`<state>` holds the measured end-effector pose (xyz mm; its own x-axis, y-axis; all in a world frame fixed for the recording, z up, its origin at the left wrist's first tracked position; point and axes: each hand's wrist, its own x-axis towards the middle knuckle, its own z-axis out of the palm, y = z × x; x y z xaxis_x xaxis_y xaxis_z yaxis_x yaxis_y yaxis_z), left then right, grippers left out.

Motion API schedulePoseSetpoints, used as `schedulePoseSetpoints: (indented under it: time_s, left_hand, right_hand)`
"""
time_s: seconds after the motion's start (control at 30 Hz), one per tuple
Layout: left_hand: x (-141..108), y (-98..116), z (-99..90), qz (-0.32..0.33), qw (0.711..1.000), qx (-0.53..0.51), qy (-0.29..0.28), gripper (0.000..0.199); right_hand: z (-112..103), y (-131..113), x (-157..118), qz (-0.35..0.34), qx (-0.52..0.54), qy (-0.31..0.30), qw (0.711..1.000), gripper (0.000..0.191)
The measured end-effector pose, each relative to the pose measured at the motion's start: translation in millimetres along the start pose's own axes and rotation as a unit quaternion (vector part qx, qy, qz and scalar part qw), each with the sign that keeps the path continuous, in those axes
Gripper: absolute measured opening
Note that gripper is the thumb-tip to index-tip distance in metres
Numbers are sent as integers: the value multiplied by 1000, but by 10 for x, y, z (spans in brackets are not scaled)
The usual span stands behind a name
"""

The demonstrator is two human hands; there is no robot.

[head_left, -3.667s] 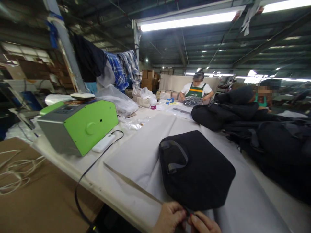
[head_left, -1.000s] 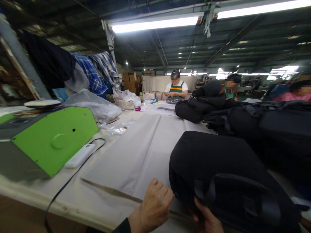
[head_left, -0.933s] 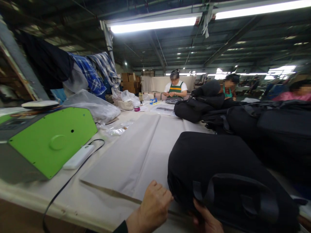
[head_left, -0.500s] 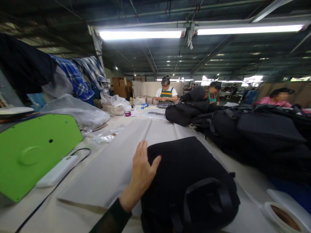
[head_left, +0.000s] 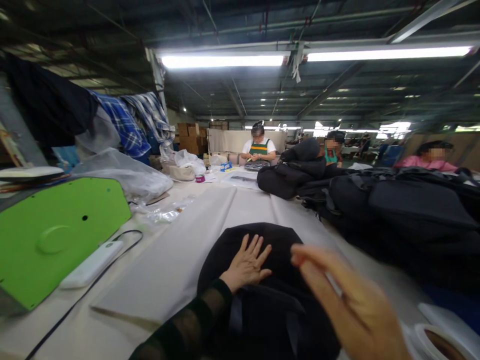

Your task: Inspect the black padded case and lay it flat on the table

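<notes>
A black backpack (head_left: pixel 277 320) lies in front of me on large pale sheets (head_left: pixel 180 250), its straps showing faintly on the near side. My left hand (head_left: pixel 249 262) rests flat on the backpack's upper part, fingers spread. Close to the camera, my right hand (head_left: pixel 352 305) hovers over the bag's right side, blurred by motion. Its fingers are stretched out and nothing shows in them.
A green machine (head_left: pixel 63 235) stands left, with a white oblong device (head_left: pixel 92 265) and a black cable beside it. Black bags (head_left: pixel 405 215) are heaped on the right. A tape roll (head_left: pixel 437 342) lies at lower right. Several people work behind the table.
My left hand has moved from the backpack's left edge onto its top. The backpack has turned and shifted left. My right hand has come into view on the right.
</notes>
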<state>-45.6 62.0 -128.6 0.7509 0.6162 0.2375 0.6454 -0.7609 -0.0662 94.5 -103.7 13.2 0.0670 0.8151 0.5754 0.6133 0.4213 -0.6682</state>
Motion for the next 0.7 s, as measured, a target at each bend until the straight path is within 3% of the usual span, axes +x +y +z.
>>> schedulePoseSetpoints:
  time_s: [0.03,0.1,0.13,0.2,0.3,0.37,0.43,0.53,0.63,0.7]
  left_hand:
    - [-14,15,-50,-3,1000,2,2,66]
    - [-73,54,-206,-11,1000,9,9,64]
    - [-112,64,-300,-17,1000,15,22,61]
    - [-186,45,-492,-43,997,22,66,58]
    - [-237,-91,-739,-129,986,-49,90,62]
    - [-218,-235,-848,-182,974,-114,70,72]
    - [-169,-393,-906,-222,961,-156,62,75]
    - [-83,-601,-903,-251,938,-233,57,55]
    - [-36,-712,-820,-263,912,-309,59,28]
    - [-36,-732,-758,-284,896,-332,74,20]
  right_hand:
    - [-69,88,189,-71,-95,90,989,29]
    - [-20,423,398,-177,-223,193,939,32]
    - [94,661,402,-216,-278,202,914,34]
    - [426,1196,248,-249,-407,158,865,38]
    - [847,1789,-82,-157,-462,99,867,45]
    - [895,1896,-136,-147,-445,82,880,45]
    - [769,1830,-1,-130,-381,96,910,46]
    - [471,1667,387,22,-201,73,977,69]
    - [270,1619,694,178,-74,-31,981,86]
    - [221,1629,775,219,-36,-93,971,70]
